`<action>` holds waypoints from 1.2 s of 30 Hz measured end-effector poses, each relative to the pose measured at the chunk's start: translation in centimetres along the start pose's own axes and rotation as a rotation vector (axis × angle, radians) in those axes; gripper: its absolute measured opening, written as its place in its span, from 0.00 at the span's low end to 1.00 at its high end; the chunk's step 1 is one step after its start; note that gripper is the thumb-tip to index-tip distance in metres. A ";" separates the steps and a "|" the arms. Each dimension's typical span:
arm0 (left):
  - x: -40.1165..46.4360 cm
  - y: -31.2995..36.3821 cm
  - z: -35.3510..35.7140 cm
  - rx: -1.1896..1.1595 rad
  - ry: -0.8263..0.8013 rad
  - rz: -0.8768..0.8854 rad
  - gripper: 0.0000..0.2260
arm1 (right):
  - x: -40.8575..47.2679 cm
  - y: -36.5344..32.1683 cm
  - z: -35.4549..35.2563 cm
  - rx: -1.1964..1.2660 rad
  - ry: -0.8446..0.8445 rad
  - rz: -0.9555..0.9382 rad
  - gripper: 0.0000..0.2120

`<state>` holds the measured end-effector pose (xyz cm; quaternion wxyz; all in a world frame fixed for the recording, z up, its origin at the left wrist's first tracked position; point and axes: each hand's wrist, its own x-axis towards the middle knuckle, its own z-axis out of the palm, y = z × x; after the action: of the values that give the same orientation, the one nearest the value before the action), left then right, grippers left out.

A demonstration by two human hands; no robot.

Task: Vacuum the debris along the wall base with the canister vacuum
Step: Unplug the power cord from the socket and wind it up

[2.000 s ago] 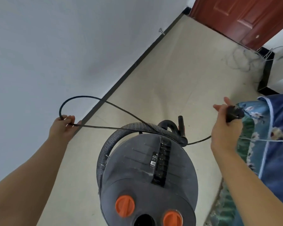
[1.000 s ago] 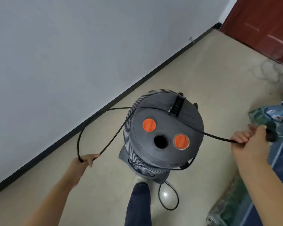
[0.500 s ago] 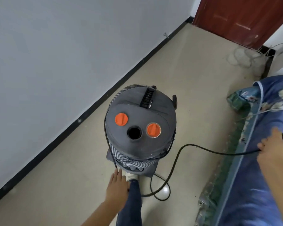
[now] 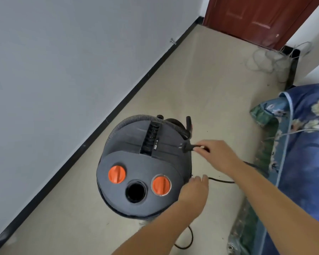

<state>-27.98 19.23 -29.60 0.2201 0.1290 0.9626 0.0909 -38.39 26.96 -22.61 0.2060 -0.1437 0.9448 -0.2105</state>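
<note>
The dark grey canister vacuum (image 4: 142,162) stands on the floor in the middle of the view, with two orange caps, a round port on its lid and a ribbed hose (image 4: 134,117) wrapped around its top. My right hand (image 4: 219,155) pinches the black power plug (image 4: 187,146) over the lid's right edge. The black power cord (image 4: 221,181) runs off to the right. My left hand (image 4: 195,188) rests against the canister's right side where the cord leaves it; its grip on the cord is hidden. A black baseboard (image 4: 118,111) lines the white wall.
A bed with a blue floral cover (image 4: 300,144) fills the right side. A red-brown door (image 4: 256,17) closes the far end, with a tangle of thin wire (image 4: 265,61) on the floor beside it. A small metal pin (image 4: 173,41) sticks out of the wall near the baseboard.
My right hand has come back from the bed to the vacuum's lid with the plug. My left hand rose from low by my leg to the canister's right side.
</note>
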 end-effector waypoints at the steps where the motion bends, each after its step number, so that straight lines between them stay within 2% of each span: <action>1: 0.8 -1.1 -0.5 0.115 0.061 0.070 0.26 | 0.9 -0.8 0.8 -0.013 -0.034 0.007 0.11; 3: 2.1 -3.2 -2.1 0.251 0.067 0.152 0.21 | 2.9 -2.0 2.5 -0.005 -0.100 0.048 0.14; 6: 4.2 -5.9 -4.2 0.348 -0.065 0.096 0.22 | 5.9 -3.4 4.2 0.043 -0.215 0.014 0.15; 7: 4.4 -6.5 -4.6 0.348 -0.106 0.065 0.23 | 6.9 -4.0 4.6 0.092 -0.240 -0.006 0.14; 9: 4.2 -7.1 -4.0 0.246 -0.087 0.063 0.23 | 8.7 -4.7 5.1 0.228 -0.274 -0.013 0.12; 12: 2.5 -8.0 -2.8 0.031 0.099 0.154 0.19 | 10.3 -4.5 5.2 0.444 -0.410 0.062 0.12; 14: 1.5 -9.2 -2.1 -0.121 0.298 0.265 0.17 | 10.1 -4.0 5.3 0.579 -0.489 0.146 0.13; 17: -0.1 -13.4 -2.1 -0.144 0.561 0.408 0.12 | 9.9 -3.5 5.5 0.745 -0.554 0.222 0.13; 19: -0.8 -16.9 -2.8 -0.215 0.744 0.327 0.11 | 10.0 -3.4 5.4 0.798 -0.595 0.225 0.14; 21: -0.4 -19.7 -4.2 -0.343 0.800 0.098 0.12 | 9.9 -3.2 5.1 0.819 -0.633 0.233 0.14; 22: 0.3 -20.8 -5.3 -0.422 0.734 -0.041 0.14 | 9.7 -3.0 5.1 0.833 -0.641 0.240 0.15; 24: 1.9 -22.7 -7.3 -0.615 0.407 -0.241 0.16 | 9.4 -3.0 5.3 0.863 -0.631 0.240 0.15; 26: 3.2 -24.2 -7.9 -0.619 0.055 -0.227 0.16 | 9.2 -3.2 5.4 0.874 -0.610 0.231 0.15; 27: 3.5 -24.7 -7.7 -0.595 -0.043 -0.160 0.17 | 9.2 -3.3 5.3 0.859 -0.594 0.219 0.16; 29: 3.4 -25.0 -7.1 -0.614 -0.089 -0.041 0.18 | 9.1 -3.1 5.2 0.796 -0.536 0.202 0.15; 31: 3.4 -25.1 -6.2 -0.661 -0.053 -0.006 0.20 | 8.5 -2.1 5.1 0.763 -0.437 0.243 0.14; 33: 3.3 -25.0 -5.6 -0.574 -0.014 -0.002 0.21 | 7.6 -1.3 5.5 0.789 -0.362 0.304 0.13; 36: 3.5 -24.6 -5.5 -0.437 0.018 0.021 0.21 | 7.5 -2.0 6.5 0.792 -0.396 0.333 0.12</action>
<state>-38.58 -3.80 -31.86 0.2331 0.0877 0.9206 0.3007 -41.63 20.37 -29.48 0.4523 0.0621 0.7445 -0.4872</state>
